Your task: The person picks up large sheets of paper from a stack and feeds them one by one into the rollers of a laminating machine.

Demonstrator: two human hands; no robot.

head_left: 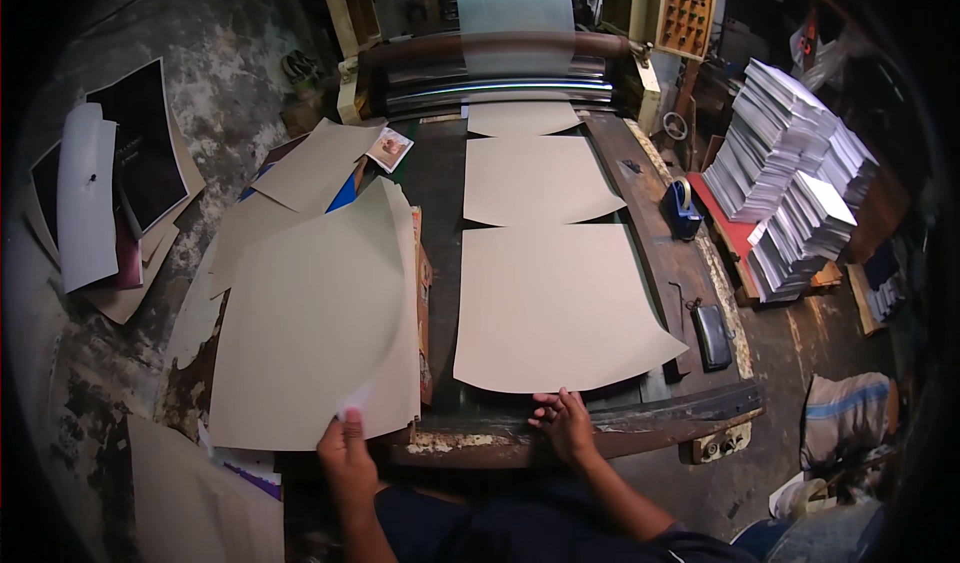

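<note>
- Head view: the left hand (347, 455) reaches up from the lower edge and pinches the near corner of a large beige sheet (320, 313); its fingers (352, 425) are closed on the lifted, curling edge of that sheet.
- That sheet tops a pile of like sheets on the left part of the counter (500, 443), with its upper right corner arching upward.
- The right hand (565, 425) lies at the near edge of the counter, fingers spread and fairly flat, their tips touching the near edge of another beige sheet (555, 303); it grips nothing.
- This second sheet lies flat on the dark bed of the machine, just right of the pile, its right corner hanging over the bed's rail.
- Beyond it two more beige sheets (535, 178) lie in a row, one after another, leading up to the rollers (490, 68) at the far end, where a pale sheet hangs over the top roller.
- A tape dispenser (682, 208) sits on the right rail, and a small dark case (712, 335) lies nearer, just off the bed.
- Stacks of printed paper (790, 178) stand on a low pallet well to the right.
- On the floor at far left lie dark and white printed sheets (110, 183), partly overlapping.
</note>
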